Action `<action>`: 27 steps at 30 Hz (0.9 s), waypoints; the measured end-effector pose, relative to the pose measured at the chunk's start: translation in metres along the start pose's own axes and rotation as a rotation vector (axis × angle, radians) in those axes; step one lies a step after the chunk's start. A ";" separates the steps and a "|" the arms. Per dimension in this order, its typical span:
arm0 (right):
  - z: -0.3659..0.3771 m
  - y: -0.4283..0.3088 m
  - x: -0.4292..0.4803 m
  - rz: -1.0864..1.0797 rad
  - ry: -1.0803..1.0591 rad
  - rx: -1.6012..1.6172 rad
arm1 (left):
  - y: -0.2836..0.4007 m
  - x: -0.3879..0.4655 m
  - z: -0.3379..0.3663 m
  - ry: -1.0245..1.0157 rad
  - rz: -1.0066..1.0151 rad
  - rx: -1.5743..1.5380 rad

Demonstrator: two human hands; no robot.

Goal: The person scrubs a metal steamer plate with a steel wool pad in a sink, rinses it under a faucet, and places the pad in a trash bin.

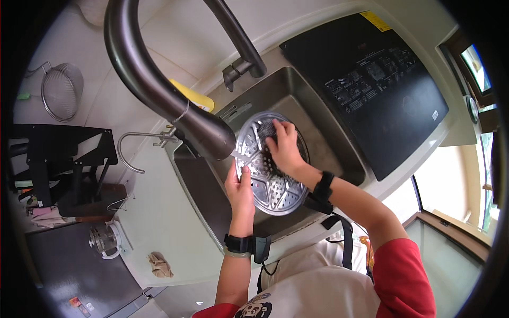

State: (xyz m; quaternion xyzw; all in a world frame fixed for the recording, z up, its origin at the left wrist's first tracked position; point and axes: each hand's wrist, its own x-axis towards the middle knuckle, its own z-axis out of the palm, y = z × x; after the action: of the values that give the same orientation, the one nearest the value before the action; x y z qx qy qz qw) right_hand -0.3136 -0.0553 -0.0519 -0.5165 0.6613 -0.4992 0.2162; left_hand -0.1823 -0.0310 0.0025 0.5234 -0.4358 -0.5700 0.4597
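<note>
A round perforated metal steamer plate (278, 194) is held tilted over the stainless steel sink (346, 159). My left hand (240, 190) grips its left rim, thumb on top. In my right hand (284, 147) is a dark steel-wool scourer (265, 129), pressed on the upper part of the plate. The large dark faucet spout (206, 135) hangs just left of the plate, and water runs from it onto the metal. Part of the plate is hidden by my right hand.
A black glass panel (370, 95) lies right of the sink. Behind the sink are a yellow bottle (195, 95) and the faucet lever (234, 73). A slim curved tap (131, 137), a black rack (67, 147), a crumpled cloth (160, 265) and a glass jug (104, 240) are to the left.
</note>
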 end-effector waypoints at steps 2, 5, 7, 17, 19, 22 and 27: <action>0.001 -0.008 -0.009 0.013 -0.009 -0.020 | -0.007 -0.004 -0.007 -0.053 -0.020 -0.010; 0.004 -0.041 -0.038 -0.285 -0.288 0.222 | -0.009 -0.001 -0.025 -0.091 -0.058 -0.021; -0.001 -0.039 -0.032 -0.351 -0.269 0.186 | -0.006 -0.004 -0.025 -0.145 -0.061 -0.026; 0.023 -0.061 -0.034 -0.405 -0.342 0.117 | -0.012 -0.003 -0.067 -0.219 -0.247 0.103; 0.024 -0.028 -0.010 -0.241 -0.075 0.131 | -0.002 -0.013 -0.043 -0.207 -0.093 -0.050; 0.024 -0.021 0.009 0.057 0.077 0.094 | -0.003 -0.014 -0.045 -0.237 -0.090 -0.032; 0.028 -0.073 -0.042 -0.396 -0.292 0.103 | -0.010 -0.003 -0.071 -0.225 -0.145 0.115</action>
State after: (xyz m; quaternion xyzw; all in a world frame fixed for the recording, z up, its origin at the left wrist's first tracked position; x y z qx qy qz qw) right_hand -0.2414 -0.0272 -0.0081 -0.6910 0.4826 -0.4849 0.2333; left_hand -0.1125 -0.0269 -0.0120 0.5117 -0.4778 -0.6307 0.3348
